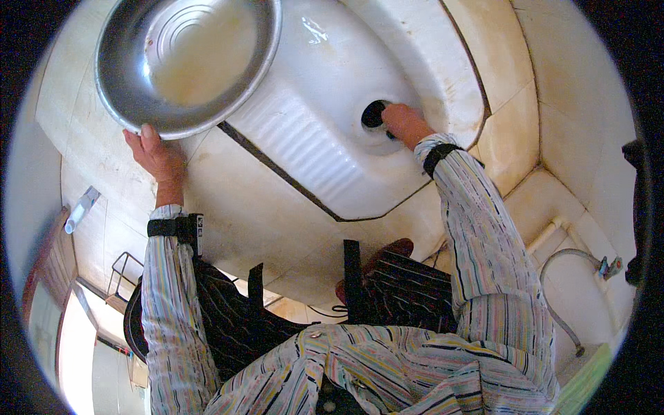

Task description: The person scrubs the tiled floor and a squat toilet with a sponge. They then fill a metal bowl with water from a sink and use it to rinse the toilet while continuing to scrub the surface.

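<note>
A wide metal basin [119, 83] with murky, yellowish water in it is at the upper left. My left hand [158, 155] grips its near rim, thumb and fingers at the edge. To the right a white squat toilet [311, 155] with a ribbed foot area is set into the tiled floor. My right hand [407, 124] is at its dark drain hole [374, 114], over the right side of the opening. The fingers there look curled, and whatever they may hold is hidden. Both forearms wear striped sleeves and black wrist straps.
Beige tiles [270, 235] surround the toilet, with a wall on the right. A grey flexible hose [550, 266] hangs from a small valve [609, 268] at the lower right. A pale blue cylindrical thing [81, 209] and a thin wire frame [124, 273] are at the left.
</note>
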Demonstrator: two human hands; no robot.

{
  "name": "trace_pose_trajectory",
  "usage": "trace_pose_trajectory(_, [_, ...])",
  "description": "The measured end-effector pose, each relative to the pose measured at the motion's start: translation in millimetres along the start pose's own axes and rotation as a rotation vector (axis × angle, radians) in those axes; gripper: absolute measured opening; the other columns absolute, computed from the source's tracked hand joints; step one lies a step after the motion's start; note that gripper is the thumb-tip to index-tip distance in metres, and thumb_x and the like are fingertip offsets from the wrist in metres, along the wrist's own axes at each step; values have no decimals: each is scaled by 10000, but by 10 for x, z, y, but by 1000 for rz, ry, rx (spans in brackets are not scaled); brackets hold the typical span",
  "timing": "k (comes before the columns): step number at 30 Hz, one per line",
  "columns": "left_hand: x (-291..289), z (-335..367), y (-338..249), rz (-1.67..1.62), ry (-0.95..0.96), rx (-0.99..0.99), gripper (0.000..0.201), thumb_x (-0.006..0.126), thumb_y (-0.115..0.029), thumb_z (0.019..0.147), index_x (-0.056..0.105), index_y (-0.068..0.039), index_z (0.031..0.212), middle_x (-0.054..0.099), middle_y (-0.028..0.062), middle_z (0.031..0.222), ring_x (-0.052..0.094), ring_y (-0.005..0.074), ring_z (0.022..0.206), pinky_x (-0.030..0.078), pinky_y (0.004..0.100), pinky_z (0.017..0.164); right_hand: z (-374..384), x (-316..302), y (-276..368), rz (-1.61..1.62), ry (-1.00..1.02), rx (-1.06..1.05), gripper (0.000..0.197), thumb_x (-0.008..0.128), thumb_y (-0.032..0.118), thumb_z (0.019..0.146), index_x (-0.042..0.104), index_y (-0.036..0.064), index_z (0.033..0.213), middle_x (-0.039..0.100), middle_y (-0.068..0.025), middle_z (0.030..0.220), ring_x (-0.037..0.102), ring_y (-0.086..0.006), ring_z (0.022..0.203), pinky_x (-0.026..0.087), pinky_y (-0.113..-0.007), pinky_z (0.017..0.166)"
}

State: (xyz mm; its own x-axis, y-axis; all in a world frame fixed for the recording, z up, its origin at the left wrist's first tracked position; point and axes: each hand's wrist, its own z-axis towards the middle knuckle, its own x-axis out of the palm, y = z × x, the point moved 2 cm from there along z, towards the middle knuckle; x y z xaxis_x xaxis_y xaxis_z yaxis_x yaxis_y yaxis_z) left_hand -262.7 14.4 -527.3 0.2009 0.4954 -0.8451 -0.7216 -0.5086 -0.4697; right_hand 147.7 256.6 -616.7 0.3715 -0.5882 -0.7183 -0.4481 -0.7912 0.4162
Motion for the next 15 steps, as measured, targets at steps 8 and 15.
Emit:
trace_pose_trajectory(8, [-12,11,-150,199,-64,249,257,435,-155,891,386,-84,1133,528,245,1097,477,464,970,295,549,962,-20,22,163,251,348,226,332,516,307,832,663,16,769,645,-203,796,631,-368,758,499,-447,705])
trace_pose_trajectory(15, [-46,45,-205,111,-57,200,369,489,-52,840,319,-101,1164,546,209,1014,509,443,896,364,559,881,90,-275,-46,-355,226,170,201,522,128,799,665,14,882,641,-222,885,641,-341,821,517,-414,745])
